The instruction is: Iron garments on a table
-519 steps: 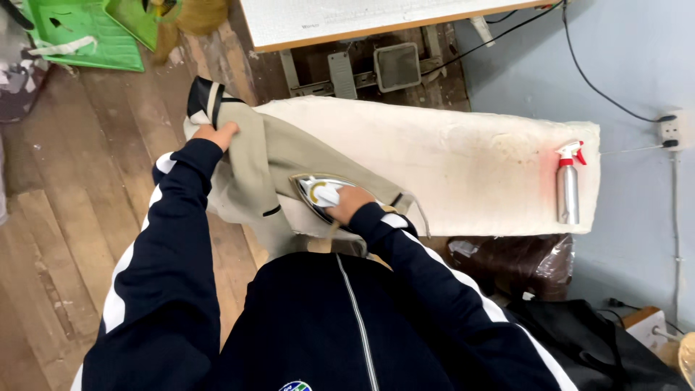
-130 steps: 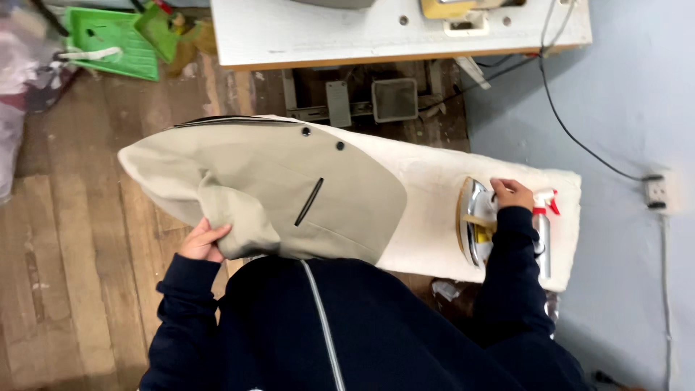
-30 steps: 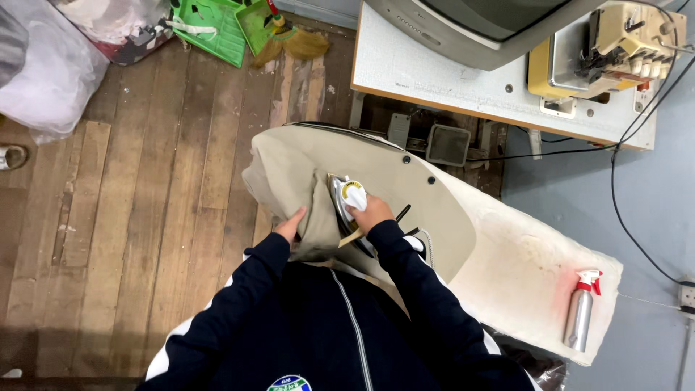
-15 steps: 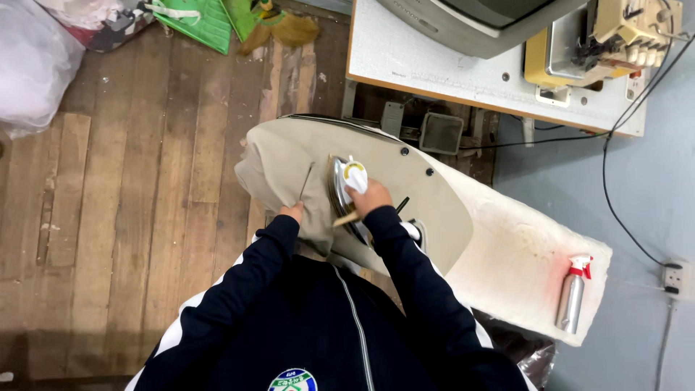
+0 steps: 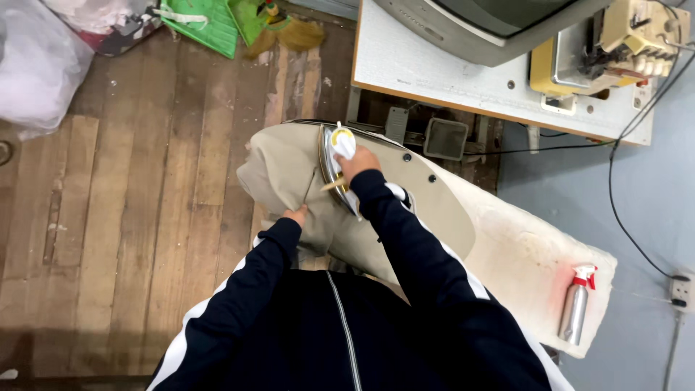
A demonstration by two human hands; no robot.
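Pressing beige garment (image 5: 405, 210) on padded ironing board (image 5: 536, 253); our right hand (image 5: 356, 161) grips iron (image 5: 334, 156) near garment's far edge, our left hand (image 5: 295, 216) flat, pinning cloth. We judge job midway: creases near left hand remain. Spray bottle (image 5: 577, 305) idle.
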